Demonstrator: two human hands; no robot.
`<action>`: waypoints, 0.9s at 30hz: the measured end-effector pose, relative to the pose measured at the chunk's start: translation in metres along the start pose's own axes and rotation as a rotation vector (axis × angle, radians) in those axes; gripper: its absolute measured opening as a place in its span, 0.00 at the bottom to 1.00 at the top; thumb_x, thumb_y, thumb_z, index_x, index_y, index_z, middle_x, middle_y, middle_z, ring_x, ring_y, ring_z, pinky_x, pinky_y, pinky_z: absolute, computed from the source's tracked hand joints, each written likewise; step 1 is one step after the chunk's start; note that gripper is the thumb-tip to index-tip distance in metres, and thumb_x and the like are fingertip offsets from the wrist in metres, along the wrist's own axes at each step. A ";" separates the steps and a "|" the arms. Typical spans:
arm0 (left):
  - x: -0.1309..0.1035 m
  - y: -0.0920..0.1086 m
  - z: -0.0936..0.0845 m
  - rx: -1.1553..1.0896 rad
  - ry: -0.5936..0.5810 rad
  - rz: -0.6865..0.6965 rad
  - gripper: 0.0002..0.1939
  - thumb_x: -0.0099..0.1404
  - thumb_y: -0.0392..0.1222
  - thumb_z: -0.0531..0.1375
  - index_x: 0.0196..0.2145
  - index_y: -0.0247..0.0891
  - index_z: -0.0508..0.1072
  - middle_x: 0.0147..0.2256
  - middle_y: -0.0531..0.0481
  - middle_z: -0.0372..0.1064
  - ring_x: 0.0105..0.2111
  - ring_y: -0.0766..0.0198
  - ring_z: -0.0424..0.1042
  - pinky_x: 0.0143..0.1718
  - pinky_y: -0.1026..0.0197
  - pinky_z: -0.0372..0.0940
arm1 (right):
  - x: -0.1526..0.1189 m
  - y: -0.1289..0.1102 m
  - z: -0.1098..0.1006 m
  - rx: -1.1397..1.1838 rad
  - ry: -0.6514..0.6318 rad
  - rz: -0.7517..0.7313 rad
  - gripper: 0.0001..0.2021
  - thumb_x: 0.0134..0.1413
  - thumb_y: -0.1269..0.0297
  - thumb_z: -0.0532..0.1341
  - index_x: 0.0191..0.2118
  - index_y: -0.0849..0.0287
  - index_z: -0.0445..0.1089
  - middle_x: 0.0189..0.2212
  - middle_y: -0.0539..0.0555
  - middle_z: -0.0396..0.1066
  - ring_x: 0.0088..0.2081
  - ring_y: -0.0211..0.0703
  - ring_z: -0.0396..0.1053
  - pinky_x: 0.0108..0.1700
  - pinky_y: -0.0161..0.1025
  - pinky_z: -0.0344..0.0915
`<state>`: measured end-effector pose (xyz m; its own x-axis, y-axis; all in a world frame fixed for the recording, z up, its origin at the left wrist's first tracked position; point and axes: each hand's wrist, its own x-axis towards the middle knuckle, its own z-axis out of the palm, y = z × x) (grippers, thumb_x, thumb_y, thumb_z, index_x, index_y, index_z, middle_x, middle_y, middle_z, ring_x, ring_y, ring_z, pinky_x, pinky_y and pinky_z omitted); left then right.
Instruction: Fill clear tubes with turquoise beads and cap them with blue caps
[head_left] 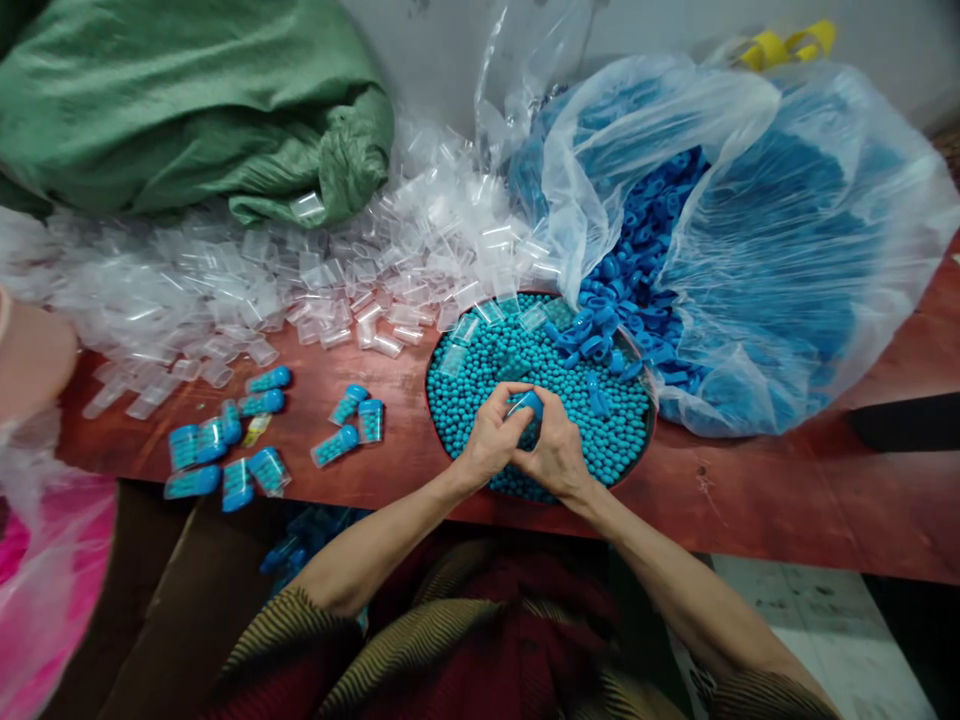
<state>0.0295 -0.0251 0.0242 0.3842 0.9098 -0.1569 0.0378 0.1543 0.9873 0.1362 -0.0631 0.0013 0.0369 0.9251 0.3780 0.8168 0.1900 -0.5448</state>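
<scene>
Both hands come together over a round opening full of small turquoise balls [472, 400]. My left hand [491, 430] is closed around one side of a small container with a blue cap [527, 403]. On the other side, my right hand [555, 445] grips the same container, its thumb and fingers bent around it. The fingers cover most of the container's body. Loose blue caps [596, 335] lie on the balls at the upper right of the opening, and a few clear containers [457, 345] rest at its upper left.
Filled, capped containers [196, 440] lie in groups on the red table [405, 420] to the left. A heap of clear empty containers [420, 230] spreads behind, beside a green sack [187, 100]. A large translucent bag [780, 250] of blue caps stands at right.
</scene>
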 end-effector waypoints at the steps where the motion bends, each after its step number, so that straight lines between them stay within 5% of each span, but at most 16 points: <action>1: 0.000 -0.002 -0.003 0.055 -0.018 0.012 0.15 0.61 0.41 0.54 0.46 0.36 0.65 0.26 0.55 0.61 0.23 0.71 0.58 0.26 0.68 0.56 | -0.001 -0.002 0.000 -0.005 -0.042 0.022 0.36 0.49 0.52 0.60 0.58 0.67 0.50 0.45 0.68 0.66 0.44 0.58 0.70 0.37 0.49 0.71; 6: -0.010 -0.001 -0.050 0.379 -0.026 0.088 0.18 0.62 0.41 0.53 0.50 0.37 0.64 0.36 0.50 0.68 0.32 0.66 0.66 0.37 0.63 0.62 | -0.003 -0.006 -0.008 -0.056 -0.375 -0.040 0.37 0.52 0.52 0.59 0.63 0.63 0.48 0.53 0.67 0.62 0.46 0.56 0.69 0.36 0.48 0.71; 10: -0.031 0.014 -0.113 0.816 0.285 0.073 0.19 0.63 0.41 0.52 0.51 0.37 0.66 0.39 0.46 0.70 0.38 0.59 0.69 0.43 0.56 0.63 | 0.005 0.012 -0.023 -0.089 -0.404 -0.019 0.18 0.58 0.58 0.55 0.52 0.58 0.65 0.44 0.58 0.71 0.44 0.48 0.71 0.41 0.41 0.68; 13: -0.041 0.020 -0.136 1.214 0.553 0.080 0.17 0.62 0.41 0.53 0.48 0.36 0.71 0.41 0.40 0.70 0.43 0.51 0.67 0.45 0.51 0.61 | 0.018 0.034 -0.039 -0.181 -0.302 0.117 0.12 0.61 0.62 0.52 0.41 0.58 0.72 0.39 0.56 0.74 0.41 0.45 0.72 0.41 0.37 0.65; 15: -0.039 0.017 -0.128 1.242 0.549 0.159 0.16 0.64 0.41 0.51 0.46 0.35 0.71 0.40 0.41 0.70 0.42 0.52 0.68 0.44 0.53 0.62 | 0.030 0.047 -0.051 -0.314 -0.238 0.252 0.13 0.61 0.62 0.51 0.41 0.58 0.72 0.39 0.57 0.75 0.41 0.47 0.72 0.40 0.38 0.63; 19: -0.006 0.007 -0.078 1.031 0.260 0.268 0.15 0.66 0.40 0.51 0.48 0.36 0.69 0.41 0.44 0.71 0.38 0.60 0.70 0.42 0.59 0.64 | 0.051 0.063 -0.067 -0.615 -0.351 0.462 0.20 0.61 0.53 0.51 0.49 0.62 0.68 0.37 0.64 0.75 0.40 0.54 0.72 0.38 0.42 0.62; 23: 0.041 0.000 -0.034 0.941 0.127 0.221 0.20 0.64 0.38 0.54 0.53 0.33 0.63 0.47 0.41 0.68 0.45 0.58 0.69 0.49 0.57 0.63 | 0.057 0.075 -0.068 -0.631 -0.534 0.380 0.20 0.61 0.57 0.50 0.53 0.61 0.65 0.41 0.63 0.74 0.42 0.52 0.72 0.39 0.41 0.62; 27: 0.064 -0.005 -0.017 0.941 0.121 0.135 0.18 0.64 0.40 0.55 0.51 0.34 0.64 0.48 0.42 0.67 0.46 0.57 0.69 0.48 0.57 0.63 | 0.052 0.094 -0.071 -0.554 -0.561 0.192 0.22 0.61 0.72 0.45 0.58 0.53 0.62 0.42 0.57 0.72 0.41 0.44 0.71 0.38 0.35 0.60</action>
<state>0.0383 0.0388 0.0089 0.3438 0.9390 0.0104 0.7460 -0.2799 0.6043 0.2559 -0.0210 0.0229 0.0317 0.9801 -0.1960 0.9975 -0.0435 -0.0563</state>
